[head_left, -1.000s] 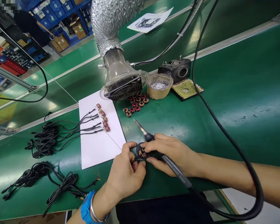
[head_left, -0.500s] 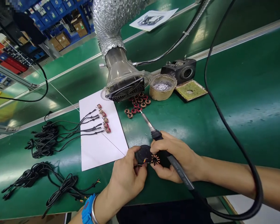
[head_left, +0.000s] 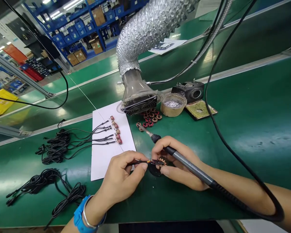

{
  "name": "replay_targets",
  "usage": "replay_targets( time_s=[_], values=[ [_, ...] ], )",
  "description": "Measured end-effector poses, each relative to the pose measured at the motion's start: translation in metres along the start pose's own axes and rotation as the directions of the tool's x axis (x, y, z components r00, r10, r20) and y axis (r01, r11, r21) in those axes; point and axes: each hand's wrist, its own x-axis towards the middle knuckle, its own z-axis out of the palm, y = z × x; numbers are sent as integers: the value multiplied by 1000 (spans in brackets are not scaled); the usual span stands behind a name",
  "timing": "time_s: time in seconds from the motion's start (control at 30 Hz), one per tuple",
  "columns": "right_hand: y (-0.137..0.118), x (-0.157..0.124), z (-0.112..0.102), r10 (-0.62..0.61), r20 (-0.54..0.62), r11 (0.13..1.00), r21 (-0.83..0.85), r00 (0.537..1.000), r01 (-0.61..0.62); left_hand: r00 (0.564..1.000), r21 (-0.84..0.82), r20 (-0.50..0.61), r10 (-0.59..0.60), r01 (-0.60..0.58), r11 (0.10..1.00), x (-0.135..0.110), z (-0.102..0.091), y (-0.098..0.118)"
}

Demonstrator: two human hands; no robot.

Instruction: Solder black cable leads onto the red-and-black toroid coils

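My left hand (head_left: 122,179) pinches the stripped end of a thin black cable (head_left: 140,161) between thumb and fingers. Its coloured wire tips meet a small copper toroid coil (head_left: 162,160), which my right hand (head_left: 178,163) holds in its fingertips over a black round pad (head_left: 154,170). The same right hand also grips a soldering iron (head_left: 184,161), its tip pointing up-left, away from the coil. Both hands are closed and hover just above the green bench.
A white sheet (head_left: 106,142) holds cables with small red-brown parts. Black cable bundles (head_left: 53,147) lie left. A fume extractor duct (head_left: 138,97), loose coils (head_left: 149,118), a solder pot (head_left: 172,105) and a sponge tray (head_left: 201,110) stand behind. The iron's cord (head_left: 232,145) loops on the right.
The view tilted up. My hands brought the cable end and the coil together above the black pad, and the iron's tip swung lower and left.
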Motion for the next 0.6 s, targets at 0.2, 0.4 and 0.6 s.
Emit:
replay_targets(
  time_s=[0.2, 0.4, 0.6],
  values=[
    [2, -2, 4, 61, -90, 996, -61, 994, -66, 969, 208, -30, 244, -233, 950, -7, 7, -9],
    [0, -3, -5, 24, 36, 967, -256, 999, -14, 962, 261, 7, 272, -264, 929, -9, 8, -13],
    [-5, -3, -11, -29, 159, 896, -434, 987, 96, 931, 360, 63, 360, -357, 862, -10, 11, -16]
  ],
)
